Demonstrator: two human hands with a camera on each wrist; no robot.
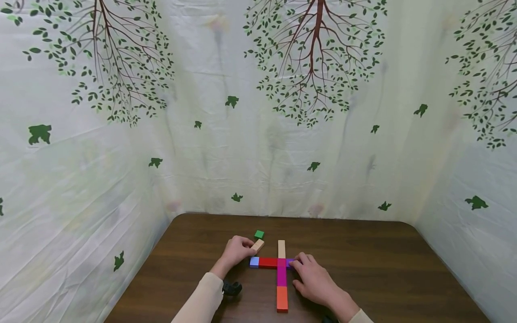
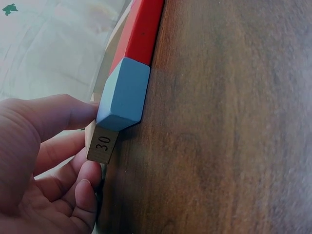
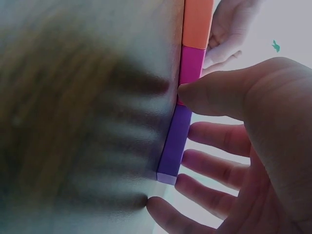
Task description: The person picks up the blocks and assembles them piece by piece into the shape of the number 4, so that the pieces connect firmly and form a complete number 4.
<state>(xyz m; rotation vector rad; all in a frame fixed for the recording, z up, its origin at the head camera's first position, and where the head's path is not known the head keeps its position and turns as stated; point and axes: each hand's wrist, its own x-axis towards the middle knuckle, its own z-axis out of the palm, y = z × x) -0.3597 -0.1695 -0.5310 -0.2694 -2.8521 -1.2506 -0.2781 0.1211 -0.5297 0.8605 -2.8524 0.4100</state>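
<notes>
My left hand [image 1: 235,252] pinches a plain wooden block [image 1: 257,246] between thumb and fingers, held slanting; the left wrist view shows its end marked 30. A light blue block [image 2: 124,92] sits close beside it, against the end of a red block [image 1: 268,263]. The red block meets a magenta block [image 1: 281,273], with an orange-red block [image 1: 282,299] at its near end and another wooden block [image 1: 281,249] at its far end. My right hand [image 1: 317,278] rests its spread fingertips along a purple block [image 3: 174,141], the thumb by the magenta block.
A small green block [image 1: 259,234] lies just beyond the left hand. The blocks form a cross on a brown wooden table [image 1: 363,251]. Behind it hangs a pale curtain [image 1: 274,148] printed with trees and leaves. A black wrist device [image 1: 232,288] shows at the left sleeve.
</notes>
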